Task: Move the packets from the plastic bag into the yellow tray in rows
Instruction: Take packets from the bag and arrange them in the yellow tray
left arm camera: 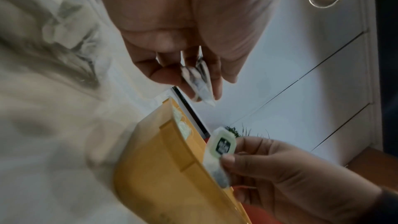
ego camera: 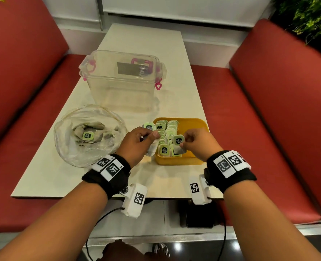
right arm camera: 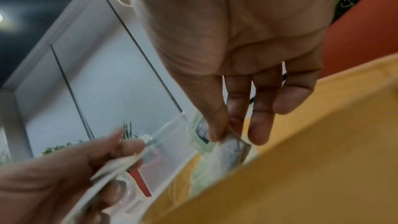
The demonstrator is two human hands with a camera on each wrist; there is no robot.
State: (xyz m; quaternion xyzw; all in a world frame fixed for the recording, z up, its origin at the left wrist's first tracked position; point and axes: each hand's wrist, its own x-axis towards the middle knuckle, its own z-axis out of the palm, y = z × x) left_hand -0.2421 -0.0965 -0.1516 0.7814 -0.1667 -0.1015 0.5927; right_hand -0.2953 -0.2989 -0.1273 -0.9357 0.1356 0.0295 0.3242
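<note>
A yellow tray (ego camera: 197, 123) sits at the table's near right with two rows of green-labelled packets (ego camera: 164, 137) standing in its left half. My right hand (ego camera: 197, 141) pinches one packet (ego camera: 178, 141) over the near end of the second row; the same packet (left arm camera: 221, 144) shows beside the tray wall (left arm camera: 163, 168). My left hand (ego camera: 139, 139) grips a few packets (ego camera: 149, 127) just left of the tray, seen edge-on as held packets (left arm camera: 199, 81). The clear plastic bag (ego camera: 88, 134) lies to the left with more packets (ego camera: 88, 136) inside.
A clear lidded storage box (ego camera: 121, 80) with pink clasps stands behind the bag and tray. Red bench seats (ego camera: 268, 110) flank the cream table (ego camera: 65, 176). The tray's right half (ego camera: 191, 129) holds nothing.
</note>
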